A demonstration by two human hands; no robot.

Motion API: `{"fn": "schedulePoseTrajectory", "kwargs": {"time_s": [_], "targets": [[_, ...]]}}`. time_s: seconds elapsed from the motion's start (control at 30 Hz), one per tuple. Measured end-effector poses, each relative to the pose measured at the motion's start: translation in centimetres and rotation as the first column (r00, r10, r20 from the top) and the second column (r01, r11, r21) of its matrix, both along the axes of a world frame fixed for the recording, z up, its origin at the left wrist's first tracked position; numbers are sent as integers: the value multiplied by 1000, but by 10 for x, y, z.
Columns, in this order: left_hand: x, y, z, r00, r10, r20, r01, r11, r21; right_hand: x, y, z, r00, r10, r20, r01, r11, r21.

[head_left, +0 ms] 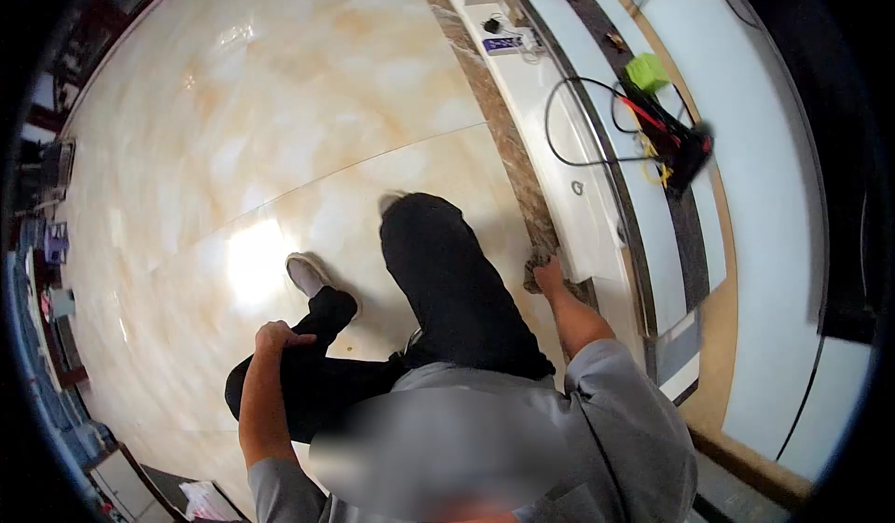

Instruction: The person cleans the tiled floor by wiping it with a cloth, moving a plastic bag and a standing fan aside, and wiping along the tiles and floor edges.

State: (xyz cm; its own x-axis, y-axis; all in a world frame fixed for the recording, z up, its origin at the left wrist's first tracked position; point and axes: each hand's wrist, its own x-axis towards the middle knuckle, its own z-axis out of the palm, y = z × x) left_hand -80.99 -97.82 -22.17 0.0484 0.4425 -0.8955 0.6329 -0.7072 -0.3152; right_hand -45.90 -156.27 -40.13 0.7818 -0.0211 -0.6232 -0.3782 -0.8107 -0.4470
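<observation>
My right hand (551,275) reaches down to the foot of the white cabinet, its fingers closed on a crumpled dark brownish cloth (533,269). The cloth is against the brown marble strip (518,164) that runs along the cabinet's base. On my bent knee in black trousers (317,378) rests my left hand (282,336), with the thumb apart and nothing seen in it. Most of the cloth is small and partly hidden by the right hand.
Beside me stands a long white cabinet (583,215) with an open niche holding a power strip (503,45). On top lie a black looped cable (550,122), a green box (647,73) and a dark object (692,155). Shiny marbled tiles (308,85) cover the floor.
</observation>
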Motion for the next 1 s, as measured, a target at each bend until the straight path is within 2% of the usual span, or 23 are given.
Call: {"fn": "schedulePoseTrajectory", "kwargs": {"time_s": [0.07,0.1,0.17,0.2,0.23,0.27,0.3,0.33,0.37,0.43,0.47,0.53,0.57,0.6,0.67,0.7,0.77,0.8,0.83,0.87,0.9,0.97,1.0], "targets": [[1,3,-21,997,75,-31,-76,997,-15,27,15,8,992,96,-81,-109,978,-178],[0,5,-37,990,137,-33,-140,987,-81,43,28,10,990,112,-85,-126,975,-182],[-8,3,-76,977,203,-65,-210,965,-154,68,52,5,973,229,0,-220,935,-279],[-14,-5,-101,949,302,89,-296,952,-74,78,62,-4,962,273,14,-255,913,-319],[-17,-16,-117,889,386,245,-399,917,0,98,73,-22,979,200,29,-182,935,-303],[-11,-24,-125,886,411,217,-421,907,0,115,88,-44,991,125,38,-109,952,-285],[4,-28,-128,798,492,347,-511,859,-42,128,107,-65,982,184,40,-164,943,-291],[18,-30,-128,687,554,470,-588,804,-89,135,142,-76,987,146,71,-112,929,-353],[30,-30,-129,692,565,449,-597,798,-83,143,178,-87,989,107,103,-56,911,-410],[58,-21,-138,652,596,470,-663,748,-29,137,280,-68,979,47,196,30,927,-375],[59,-16,-148,657,599,457,-661,750,-33,127,327,-83,935,191,300,-49,904,-425],[62,-8,-174,593,680,430,-757,653,13,105,411,-93,748,470,468,-281,864,-418],[66,-4,-181,596,685,420,-754,656,0,88,450,-90,690,462,557,-324,886,-333],[69,0,-186,593,698,402,-771,636,34,82,475,-89,654,493,574,-477,857,-194],[71,1,-189,586,718,376,-789,612,62,78,513,-60,701,562,440,-668,733,128],[72,2,-190,565,726,392,-804,591,63,88,515,-57,694,575,434,-675,729,115],[73,3,-181,520,749,411,-831,555,38,109,512,-61,730,360,581,-638,663,391],[73,1,-182,509,759,407,-837,546,30,129,495,-62,875,196,443,-435,719,541],[68,0,-183,489,744,455,-839,545,11,151,464,-64,943,76,325,-250,804,540],[62,1,-185,468,724,507,-837,547,-8,175,428,-50,916,74,395,-243,885,398],[56,2,-191,459,727,510,-842,540,-12,200,388,-56,911,37,410,-191,920,342],[44,1,-210,345,745,571,-892,450,-48,253,297,-94,922,-20,387,-98,954,284],[43,1,-205,347,750,564,-893,447,-45,272,256,-112,930,-49,364,-50,965,258]]}}
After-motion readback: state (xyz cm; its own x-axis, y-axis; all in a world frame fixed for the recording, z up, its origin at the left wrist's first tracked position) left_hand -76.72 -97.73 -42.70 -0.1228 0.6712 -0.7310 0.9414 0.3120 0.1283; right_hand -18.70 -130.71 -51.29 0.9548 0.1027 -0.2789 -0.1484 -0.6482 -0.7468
